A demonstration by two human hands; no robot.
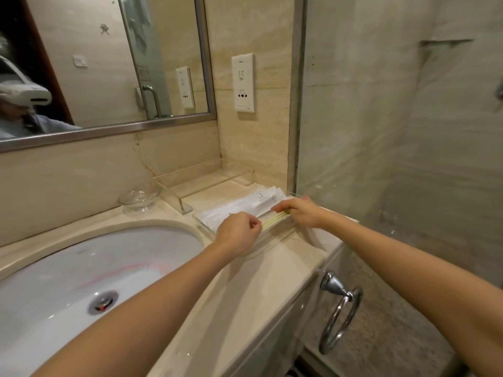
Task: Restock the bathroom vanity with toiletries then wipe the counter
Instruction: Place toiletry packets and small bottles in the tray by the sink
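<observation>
The person stands at the vanity with both bare arms stretched forward. The left hand [237, 232] is curled, thumb and fingers pinching one end of a thin bundle of pale yellow sticks [274, 221]. The right hand [300, 210] has its fingers pressed together and laid flat over the other end of the same bundle. So the bundle lies between the two hands, and both touch it.

In my judgement these sticks are very light and rather stiff, but thin, so they could bend or snap if squeezed in the middle. Holding them at the two ends, as now, seems the safest way. They may be wrapped in a smooth film, which I cannot see clearly, and then they could slip.

Just behind the fingers of both hands lie the white sachets [246, 206], flat paper packets with small dark print, overlapping like a fan. They look soft and light, and easy to push out of order. They rest in a clear tray [202, 227] on the counter [272, 270], whose front edge is just left of the left hand.

Farther behind the hands stands a clear acrylic shelf [201, 183], and to the left of it a small glass dish [138, 198]. The sink basin [81, 270] is below the left forearm.
</observation>
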